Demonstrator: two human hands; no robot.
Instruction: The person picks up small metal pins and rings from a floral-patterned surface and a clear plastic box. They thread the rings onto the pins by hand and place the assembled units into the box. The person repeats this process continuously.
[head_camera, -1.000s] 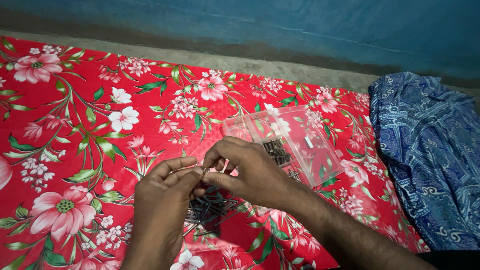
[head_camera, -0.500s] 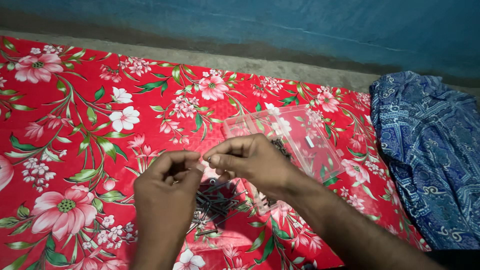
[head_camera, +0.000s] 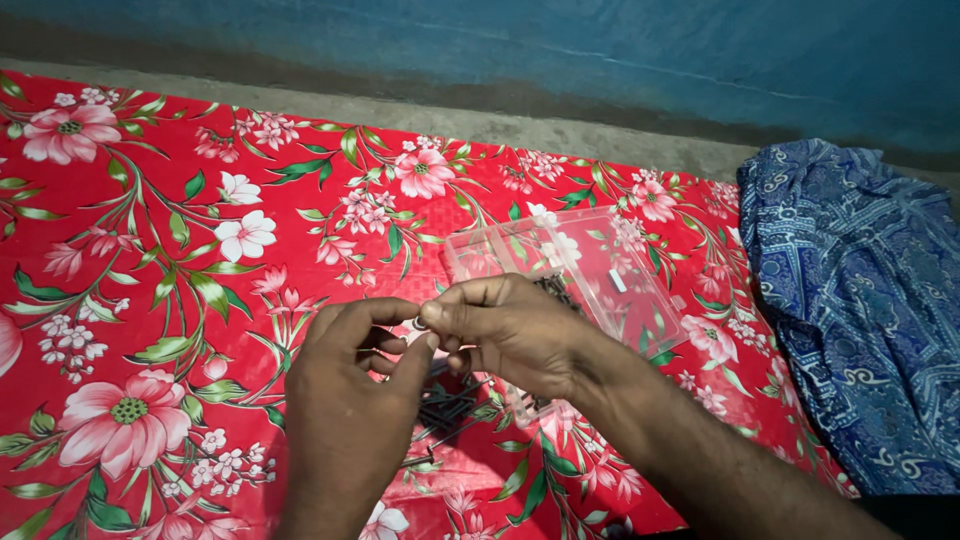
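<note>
Down at the near edge, the left hand (head_camera: 345, 430) rises with its back to the camera, fingers curled in and the thumb and forefinger pinched toward the middle, and the right hand (head_camera: 500, 335) comes in from the right to meet it, fingertips bunched tight. Between the two sets of fingertips sits a small pale piece (head_camera: 420, 324), mostly hidden by the fingers, so what it is cannot be told; both hands are pinching at it, fingertips touching. Just beneath the hands, on the cloth, lies a little heap of thin dark metal pieces (head_camera: 445, 410), partly covered by the knuckles. Right behind the right hand rests a clear plastic box (head_camera: 600, 270), shallow, tilted on the diagonal, with a few dark bits showing inside near the wrist. Everything sits on a red floral cloth (head_camera: 150, 250), pink and white blossoms with green leaves, spread flat. Off to the right, just beside the cloth's edge, lies a rumpled blue patterned fabric (head_camera: 860, 300). Farther back runs a strip of bare grey floor (head_camera: 480, 120), then a blue wall (head_camera: 600, 50).
</note>
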